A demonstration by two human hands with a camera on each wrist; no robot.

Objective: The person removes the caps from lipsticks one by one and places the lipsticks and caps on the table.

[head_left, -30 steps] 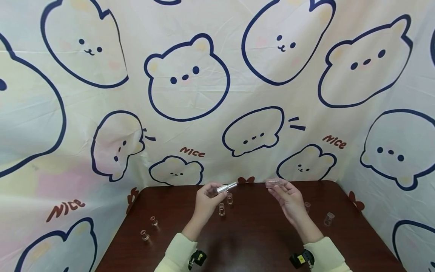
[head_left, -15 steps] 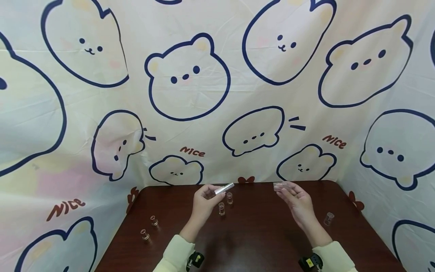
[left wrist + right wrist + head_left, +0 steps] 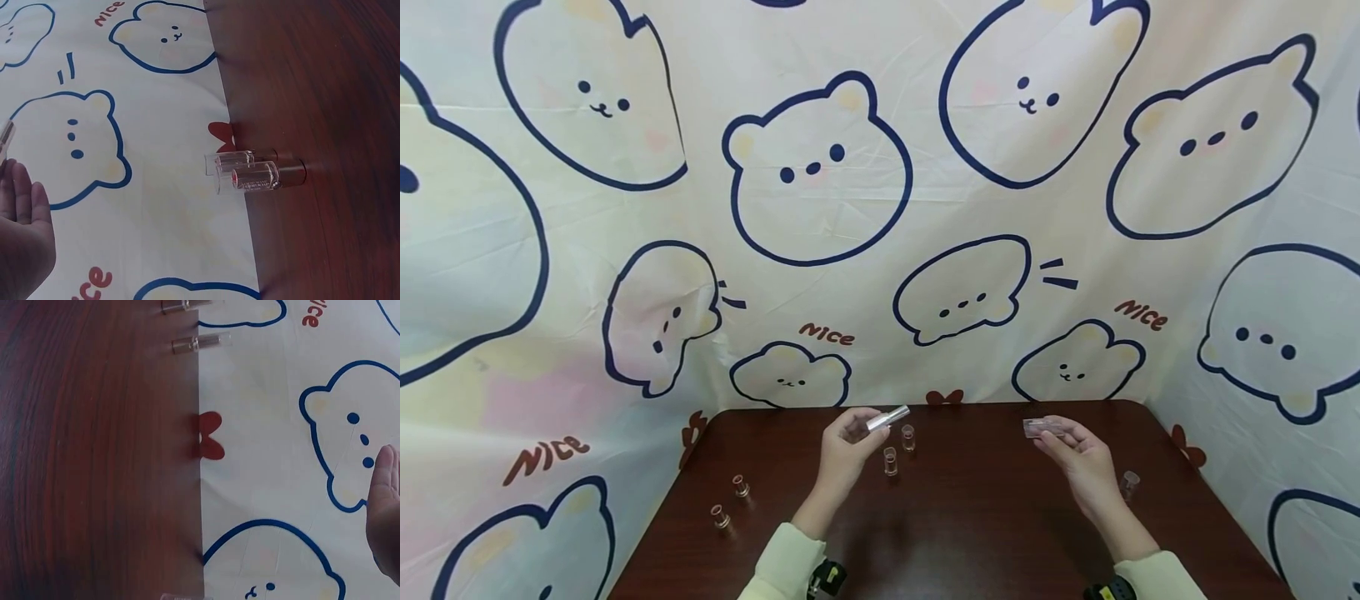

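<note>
My left hand [image 3: 842, 454] pinches a shiny silver and clear lipstick tube [image 3: 887, 418], which tilts up to the right above the back of the table. In the left wrist view only part of this hand [image 3: 25, 231] shows, with the tube's end at the left edge. My right hand [image 3: 1086, 462] pinches a clear plastic cap [image 3: 1036, 428], held sideways and apart from the tube. The right wrist view catches this hand [image 3: 384, 512] at its edge; the cap is out of sight there.
Two clear tubes, a nearer one [image 3: 891, 462] and a farther one [image 3: 908, 438], stand beside my left hand. Two rose-rimmed tubes [image 3: 720, 517] [image 3: 741, 486] stand at the left. Another clear cap [image 3: 1129, 482] is partly behind my right wrist. A printed cloth [image 3: 820, 292] hangs behind the table [image 3: 970, 517].
My right hand has moved right and a little nearer with the clear cap, widening the gap between the hands. My left hand has shifted slightly left, still holding the lipstick tube.
</note>
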